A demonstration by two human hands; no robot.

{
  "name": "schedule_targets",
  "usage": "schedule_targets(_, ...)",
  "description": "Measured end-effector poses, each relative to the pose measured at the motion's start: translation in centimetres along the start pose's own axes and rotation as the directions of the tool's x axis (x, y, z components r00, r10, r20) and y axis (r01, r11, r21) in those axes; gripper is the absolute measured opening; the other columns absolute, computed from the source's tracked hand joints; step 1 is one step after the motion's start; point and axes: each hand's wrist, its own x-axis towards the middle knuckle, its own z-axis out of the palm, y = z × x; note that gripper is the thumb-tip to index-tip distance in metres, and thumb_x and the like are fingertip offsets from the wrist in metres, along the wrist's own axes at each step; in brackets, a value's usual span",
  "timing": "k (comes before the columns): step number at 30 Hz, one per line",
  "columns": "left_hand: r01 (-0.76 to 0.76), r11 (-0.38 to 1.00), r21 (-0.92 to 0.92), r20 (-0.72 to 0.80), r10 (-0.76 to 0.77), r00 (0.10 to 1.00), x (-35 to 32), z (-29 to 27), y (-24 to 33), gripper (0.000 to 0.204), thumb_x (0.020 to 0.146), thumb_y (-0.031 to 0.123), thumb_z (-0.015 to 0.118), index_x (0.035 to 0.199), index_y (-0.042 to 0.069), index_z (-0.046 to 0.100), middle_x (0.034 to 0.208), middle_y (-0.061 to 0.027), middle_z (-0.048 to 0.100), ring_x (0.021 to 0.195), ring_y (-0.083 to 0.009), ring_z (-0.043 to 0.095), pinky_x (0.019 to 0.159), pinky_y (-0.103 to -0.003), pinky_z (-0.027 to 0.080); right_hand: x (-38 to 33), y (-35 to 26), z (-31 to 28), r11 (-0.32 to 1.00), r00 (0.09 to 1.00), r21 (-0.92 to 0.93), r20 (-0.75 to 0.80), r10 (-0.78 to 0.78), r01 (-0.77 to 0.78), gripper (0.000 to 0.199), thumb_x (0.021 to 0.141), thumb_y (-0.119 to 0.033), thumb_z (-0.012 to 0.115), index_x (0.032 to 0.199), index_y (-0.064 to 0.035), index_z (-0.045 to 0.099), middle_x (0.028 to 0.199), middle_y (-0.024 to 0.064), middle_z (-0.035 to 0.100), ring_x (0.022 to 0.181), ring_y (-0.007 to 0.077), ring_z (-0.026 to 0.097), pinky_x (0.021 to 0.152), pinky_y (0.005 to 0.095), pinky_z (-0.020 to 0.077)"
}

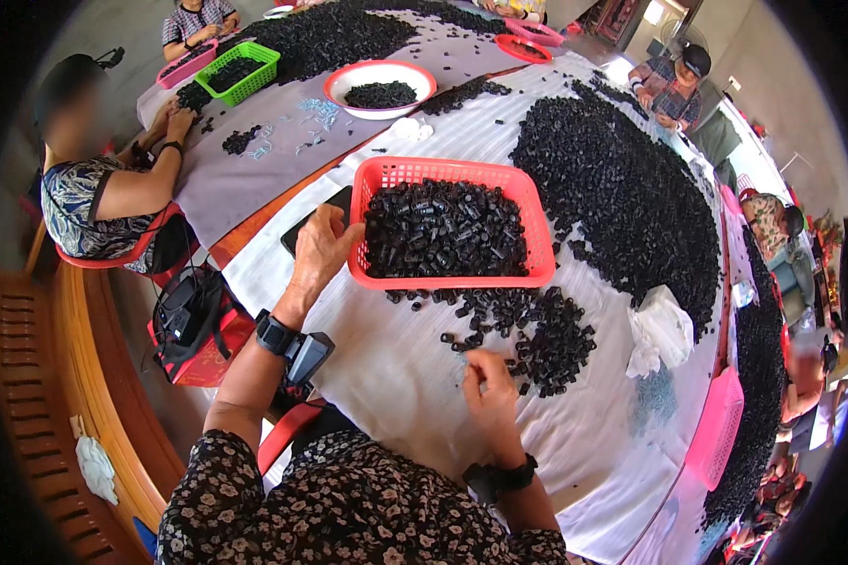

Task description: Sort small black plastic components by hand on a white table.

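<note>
A red plastic basket (546, 231) with a lattice wall stands before me, filled with small black cylindrical parts (443, 226). At its left wall is my left hand (320, 247), fingers curled and thumb reaching the rim; whatever they hold is hidden. A dark flat phone-like object (301, 226) lies partly under that hand. My right hand (492, 400) is near the table's front, thumb and forefinger closed together; I cannot make out anything between them. Just beyond it, a loose heap of the same black parts (551, 344) spreads below the basket.
A large black pile (622, 188) covers the right side of the white cloth (396, 377). Crumpled white plastic (660, 330) lies beside it. Farther off are a red-rimmed white basin (380, 104), a green basket (245, 75) and a pink basket (716, 428). Several people sit around the tables.
</note>
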Motion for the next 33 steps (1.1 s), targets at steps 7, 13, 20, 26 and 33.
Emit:
schedule_targets(7, 0.190, 0.982, -0.023, 0.085, -0.187, 0.979, 2.0, 2.0, -0.3, 0.031, 0.069, 0.021, 0.073, 0.080, -0.004, 0.059, 0.069, -0.0121, 0.063, 0.062, -0.0184, 0.059, 0.058, -0.031, 0.047, -1.0, 0.3, 0.1, 0.999, 0.989, 0.025, 0.149, 0.019, -0.023, 0.012, 0.082, -0.003, 0.060, 0.090, -0.0020, 0.051, 0.087, 0.0126, 0.055, 0.070, 0.0231, 0.056, 0.061, 0.0324, 0.0476)
schedule_targets(13, 0.437, 0.845, -0.307, 0.249, -0.372, 0.894, 3.3, 3.1, -2.3, 0.026, 0.069, 0.019, 0.074, 0.074, -0.003, 0.061, 0.063, -0.0041, 0.057, 0.056, -0.0109, 0.052, 0.048, -0.027, 0.041, -1.0, 0.1, 0.0, 0.996, 0.995, 0.039, 0.051, -0.083, 0.081, 0.012, 0.079, -0.003, 0.065, 0.084, -0.0018, 0.053, 0.089, 0.0124, 0.055, 0.070, 0.0204, 0.057, 0.058, 0.0258, 0.0506)
schedule_targets(20, 0.458, 0.832, -0.314, 0.404, -0.319, 0.857, 3.0, 2.5, -0.5, 0.029, 0.079, 0.026, 0.063, 0.076, -0.003, 0.061, 0.064, -0.0046, 0.057, 0.056, -0.0121, 0.051, 0.050, -0.028, 0.040, -1.5, 0.5, -0.1, 0.994, 0.995, 0.047, -0.011, -0.098, 0.098, 0.011, 0.082, -0.002, 0.061, 0.091, -0.0018, 0.056, 0.083, 0.0110, 0.056, 0.067, 0.0195, 0.057, 0.055, 0.0284, 0.0471)
schedule_targets(26, 0.188, 0.967, -0.172, 0.106, -0.172, 0.979, 2.9, 5.0, -4.2, 0.029, 0.078, 0.022, 0.057, 0.074, -0.006, 0.055, 0.062, -0.0120, 0.054, 0.055, -0.0200, 0.052, 0.053, -0.036, 0.043, 0.6, -1.1, -2.7, 0.998, 0.996, -0.019, -0.066, -0.061, 0.060, 0.010, 0.083, -0.006, 0.061, 0.088, -0.0022, 0.054, 0.077, 0.0099, 0.055, 0.062, 0.0182, 0.054, 0.057, 0.0291, 0.0456)
schedule_targets(33, 0.280, 0.934, -0.221, 0.000, -0.287, 0.958, 2.5, 4.7, -2.4, 0.027, 0.076, 0.020, 0.057, 0.074, -0.007, 0.055, 0.065, -0.0210, 0.059, 0.061, -0.0308, 0.060, 0.061, -0.041, 0.047, 1.3, -1.3, -5.4, 0.998, 0.988, 0.051, -0.143, 0.055, -0.048, 0.013, 0.084, -0.008, 0.064, 0.081, -0.0018, 0.052, 0.071, 0.0042, 0.052, 0.058, 0.0106, 0.050, 0.056, 0.0252, 0.0444)
